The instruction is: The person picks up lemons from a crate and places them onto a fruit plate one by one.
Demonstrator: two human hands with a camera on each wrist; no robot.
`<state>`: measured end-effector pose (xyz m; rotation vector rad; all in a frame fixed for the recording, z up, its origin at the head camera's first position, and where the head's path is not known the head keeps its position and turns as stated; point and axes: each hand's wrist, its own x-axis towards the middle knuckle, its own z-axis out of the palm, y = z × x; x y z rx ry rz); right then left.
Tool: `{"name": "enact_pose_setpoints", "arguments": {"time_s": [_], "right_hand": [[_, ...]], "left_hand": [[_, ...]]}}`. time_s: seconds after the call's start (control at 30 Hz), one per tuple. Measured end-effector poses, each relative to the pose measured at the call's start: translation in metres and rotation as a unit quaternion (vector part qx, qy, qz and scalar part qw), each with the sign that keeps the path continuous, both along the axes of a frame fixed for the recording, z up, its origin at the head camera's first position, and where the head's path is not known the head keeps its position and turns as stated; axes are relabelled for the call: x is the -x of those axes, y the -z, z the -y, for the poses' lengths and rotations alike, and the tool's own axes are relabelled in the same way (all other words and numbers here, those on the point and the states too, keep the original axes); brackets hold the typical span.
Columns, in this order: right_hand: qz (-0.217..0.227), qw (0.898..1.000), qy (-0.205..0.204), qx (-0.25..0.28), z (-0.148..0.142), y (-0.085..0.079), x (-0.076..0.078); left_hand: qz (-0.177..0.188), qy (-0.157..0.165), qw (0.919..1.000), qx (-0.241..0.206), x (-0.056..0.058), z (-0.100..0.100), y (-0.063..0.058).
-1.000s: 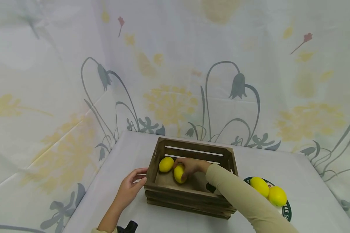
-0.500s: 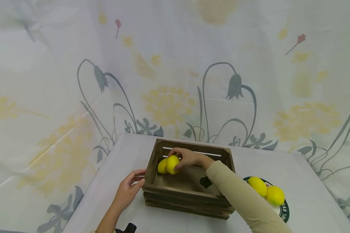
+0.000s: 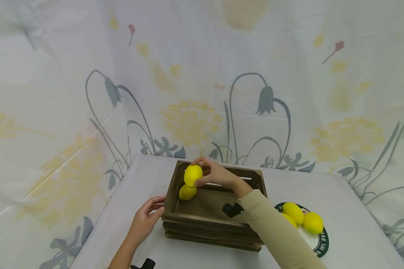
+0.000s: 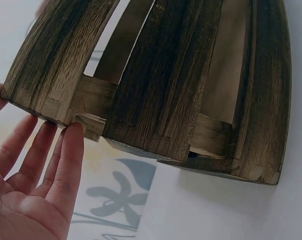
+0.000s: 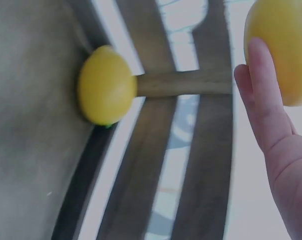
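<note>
My right hand [image 3: 219, 175] holds a yellow lemon [image 3: 193, 176] between thumb and fingers, raised over the left back part of the slatted wooden crate [image 3: 212, 221]. Another lemon [image 3: 187, 192] lies on the crate floor at the left; the right wrist view shows this lemon [image 5: 107, 86] in the corner by the slats, apart from the held lemon [image 5: 281, 50]. At the crate's left front corner is my left hand [image 3: 144, 221], its fingers nearly straight. In the left wrist view its fingertips [image 4: 74, 129] touch the end of the top slat.
To the right of the crate stands a round plate [image 3: 323, 244] with a dark green lettered rim, bearing several lemons [image 3: 313, 223], partly hidden by the right sleeve [image 3: 279, 228]. A white cloth [image 3: 353, 224] covers the table. A flower-printed curtain [image 3: 202, 82] surrounds it.
My right hand has lifted its lemon from the crate floor, up and to the left, past the other lemon. The left hand stays at the crate's corner. The head view has shifted slightly.
</note>
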<state>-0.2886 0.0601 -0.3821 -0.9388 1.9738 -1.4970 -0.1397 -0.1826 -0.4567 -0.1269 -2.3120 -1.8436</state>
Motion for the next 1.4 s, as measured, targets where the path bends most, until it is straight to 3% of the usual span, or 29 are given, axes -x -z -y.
{"name": "enact_pose_setpoints", "arguments": {"time_s": [0.27,0.57,1.0,1.4], "right_hand": [[0.028,0.994,0.09,0.062,-0.015,-0.021,-0.019],[0.004,0.982,0.181,0.061,-0.031,-0.029,-0.041],[-0.026,0.963,0.256,0.083,-0.067,-0.036,-0.068],[-0.051,0.945,0.307,0.1,-0.107,-0.039,-0.095]], "left_hand": [[-0.008,0.006,0.9999,-0.002,0.0,-0.001,-0.001],[0.005,-0.004,1.0,0.003,0.0,0.001,0.0],[0.007,-0.002,1.0,0.005,0.001,-0.001,0.0],[-0.016,0.006,0.9998,0.003,0.0,-0.002,0.001]]}}
